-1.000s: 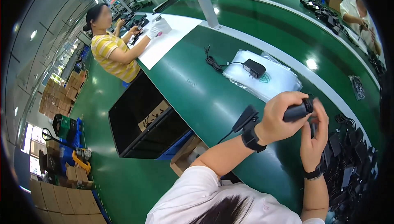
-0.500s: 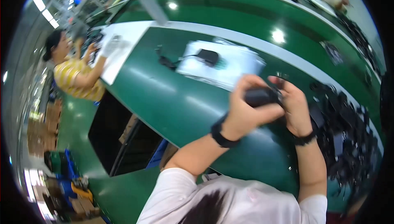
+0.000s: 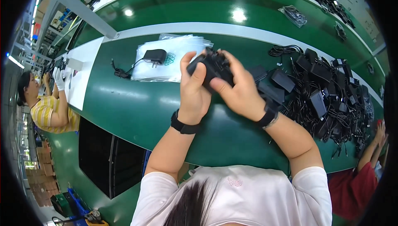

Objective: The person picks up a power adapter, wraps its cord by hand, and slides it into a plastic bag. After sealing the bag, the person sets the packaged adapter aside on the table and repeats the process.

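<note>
Two-sided hold: my left hand (image 3: 191, 91) and right hand (image 3: 244, 93) clamped on black adapter (image 3: 215, 70), right of bag stack (image 3: 174, 48). Right fingers (image 3: 237, 65), spread wider second ago, now wrap it, steadying it.

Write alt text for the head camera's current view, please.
A person's left hand and right hand hold black objects, likely adapters, over a green table. A corded adapter lies on plastic bags to the left; a heap of adapters and cables lies to the right.
</note>
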### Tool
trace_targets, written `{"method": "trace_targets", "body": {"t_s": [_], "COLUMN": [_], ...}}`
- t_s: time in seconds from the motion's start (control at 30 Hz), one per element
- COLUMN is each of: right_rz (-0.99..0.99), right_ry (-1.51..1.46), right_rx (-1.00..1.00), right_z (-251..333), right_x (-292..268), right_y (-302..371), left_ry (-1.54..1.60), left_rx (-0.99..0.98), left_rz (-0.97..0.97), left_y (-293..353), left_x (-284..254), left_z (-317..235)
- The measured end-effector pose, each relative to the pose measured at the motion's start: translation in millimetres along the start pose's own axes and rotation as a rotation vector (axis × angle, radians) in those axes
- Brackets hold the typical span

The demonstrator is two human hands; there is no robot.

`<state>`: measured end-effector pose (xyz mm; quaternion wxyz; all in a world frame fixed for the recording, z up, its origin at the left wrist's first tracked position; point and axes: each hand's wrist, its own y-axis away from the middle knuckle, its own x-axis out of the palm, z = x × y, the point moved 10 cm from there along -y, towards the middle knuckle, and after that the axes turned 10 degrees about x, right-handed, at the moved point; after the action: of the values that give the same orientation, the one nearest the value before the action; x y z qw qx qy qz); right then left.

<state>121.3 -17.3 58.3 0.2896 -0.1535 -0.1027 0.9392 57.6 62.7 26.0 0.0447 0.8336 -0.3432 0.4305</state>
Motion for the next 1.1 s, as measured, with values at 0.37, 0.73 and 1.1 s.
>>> {"method": "trace_targets", "body": {"t_s": [0.37, 0.73, 1.1], "right_rz": [-0.276, -0.344, -0.174], "right_ry": [-0.484, -0.458, -0.644], "right_rx": [-0.055, -0.115, 0.148], "right_z": [42.0, 50.7, 8.7], "right_x": [-102.5, -115.7, -100.9], "right_y": [-13.9, -13.5, -24.1], "left_ry": [-2.231, -1.994, -1.215], "left_rx": [0.264, -0.198, 0.07], "left_rz": [0.384, 0.404, -0.146], "left_y": [-71.1, -103.4, -87.3], "left_x": [-42.1, -85.0, -81.8], "left_z": [-4.9, 5.8, -84.3]}}
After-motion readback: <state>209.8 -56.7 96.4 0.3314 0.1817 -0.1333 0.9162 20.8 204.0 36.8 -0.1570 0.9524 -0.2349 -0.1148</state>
